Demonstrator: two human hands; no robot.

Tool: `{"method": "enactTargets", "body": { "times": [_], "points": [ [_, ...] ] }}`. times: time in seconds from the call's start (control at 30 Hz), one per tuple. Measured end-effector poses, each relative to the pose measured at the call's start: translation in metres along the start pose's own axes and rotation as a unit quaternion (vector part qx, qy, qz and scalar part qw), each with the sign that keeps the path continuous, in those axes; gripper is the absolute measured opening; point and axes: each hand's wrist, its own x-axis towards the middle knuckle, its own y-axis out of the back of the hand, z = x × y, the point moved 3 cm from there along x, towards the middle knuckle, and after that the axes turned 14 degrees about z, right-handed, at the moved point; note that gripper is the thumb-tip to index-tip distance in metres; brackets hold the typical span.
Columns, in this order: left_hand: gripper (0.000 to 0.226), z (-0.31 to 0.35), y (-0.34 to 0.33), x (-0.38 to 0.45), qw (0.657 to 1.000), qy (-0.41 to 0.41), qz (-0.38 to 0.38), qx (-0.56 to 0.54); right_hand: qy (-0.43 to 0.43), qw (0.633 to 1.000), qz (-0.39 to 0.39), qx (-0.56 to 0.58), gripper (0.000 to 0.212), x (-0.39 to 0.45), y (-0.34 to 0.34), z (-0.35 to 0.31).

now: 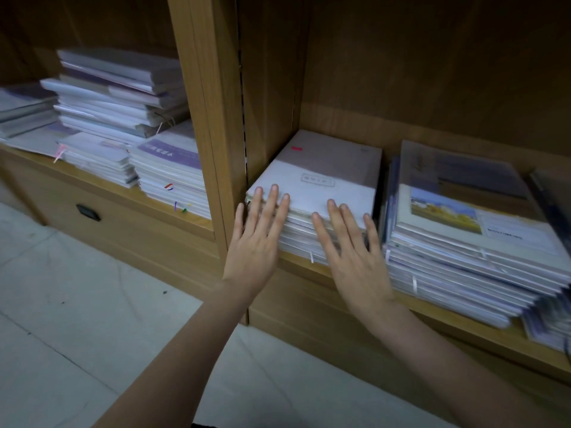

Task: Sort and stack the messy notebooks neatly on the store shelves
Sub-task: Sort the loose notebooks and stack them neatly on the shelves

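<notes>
- Both hands are flat and spread, gripping nothing: the left hand (258,239) and the right hand (352,251) lie fingers-straight against the front edge of the grey-topped stack (321,186), fingertips reaching just over its top cover.
- That stack sits on the shelf (463,329) in the right-hand bay, tight to the wooden upright (213,118) on its left side.
- The risk I see: a flat push only catches the notebooks that stick out. If the pressure lands high, the upper covers could slide back while the lower ones stay proud, leaving the front stepped.
- With no fingers curled round anything, a notebook that skids has nothing holding it; a skewed one could wedge against the upright.
- Just beside it on the right, the landscape-cover stack (482,242) fans forward, its lower layers jutting towards the shelf lip. A knock from the right wrist might tip those off onto the floor (77,304).
- Some thin dark items (390,193) stand on edge in the gap between the two stacks, leaving little room to shift anything sideways.
- At the far right, more notebooks (547,329) overhang the shelf lip.
- In the left bay, a crooked tall pile (117,91) and the purple-banded stack (173,177) wait, well apart from the hands.
</notes>
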Motion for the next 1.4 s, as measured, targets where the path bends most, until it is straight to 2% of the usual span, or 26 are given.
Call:
{"method": "enactTargets", "body": {
  "times": [0.1,0.23,0.3,0.43,0.53,0.6,0.7,0.83,1.0,1.07,1.1,1.13,1.2,1.3,1.4],
  "points": [
    [0.067,0.0,-0.003,0.006,1.0,-0.004,0.009,0.014,0.017,0.999,-0.026,-0.043,0.067,-0.001,-0.009,0.002],
    [0.06,-0.005,-0.006,-0.001,0.999,-0.032,-0.002,0.021,0.033,0.998,-0.018,-0.048,0.07,-0.002,-0.01,0.002],
    [0.054,-0.005,-0.005,-0.007,0.999,-0.028,-0.019,0.026,0.028,0.999,-0.002,-0.037,0.071,-0.001,-0.006,0.004],
    [0.057,-0.002,0.001,-0.032,0.999,-0.008,-0.032,0.023,0.01,1.0,0.025,0.014,0.072,-0.001,0.006,0.005],
    [0.063,-0.014,0.008,-0.036,1.0,0.007,-0.025,0.014,0.075,0.996,-0.013,-0.037,0.09,-0.004,0.006,0.009],
    [0.066,-0.012,0.007,-0.036,0.999,0.0,-0.033,-0.003,0.125,0.99,-0.032,-0.064,0.088,-0.007,0.005,0.012],
    [0.066,-0.002,0.0,-0.034,0.998,-0.005,-0.054,-0.022,0.148,0.984,-0.046,-0.084,0.084,-0.006,0.005,0.016],
    [0.064,-0.005,-0.006,-0.034,0.998,-0.006,-0.069,-0.011,0.146,0.982,-0.06,-0.106,0.082,-0.004,0.005,0.013],
    [0.066,-0.005,-0.005,-0.034,0.996,0.011,-0.091,-0.022,0.133,0.984,-0.09,-0.075,0.074,-0.002,0.006,0.014],
    [0.072,-0.004,0.001,-0.032,0.995,0.027,-0.088,-0.049,0.063,0.994,-0.088,0.017,0.072,-0.005,0.015,0.009],
    [0.076,-0.003,0.004,-0.032,0.992,0.056,-0.091,-0.074,-0.007,0.992,-0.088,0.09,0.07,-0.009,0.024,0.007],
    [0.081,-0.003,0.009,-0.031,0.983,0.109,-0.098,-0.108,-0.097,0.976,-0.088,0.176,0.067,-0.015,0.032,0.005],
    [0.085,-0.002,0.018,-0.028,0.954,0.222,-0.086,-0.182,-0.257,0.907,-0.113,0.315,0.065,-0.033,0.043,0.0],
    [0.084,0.01,0.025,-0.021,0.916,0.31,-0.099,-0.234,-0.361,0.832,-0.148,0.393,0.071,-0.06,0.038,-0.015],
    [0.087,0.022,0.02,-0.021,0.862,0.397,-0.14,-0.284,-0.456,0.735,-0.165,0.474,0.077,-0.059,0.035,-0.017]
  ]
}}
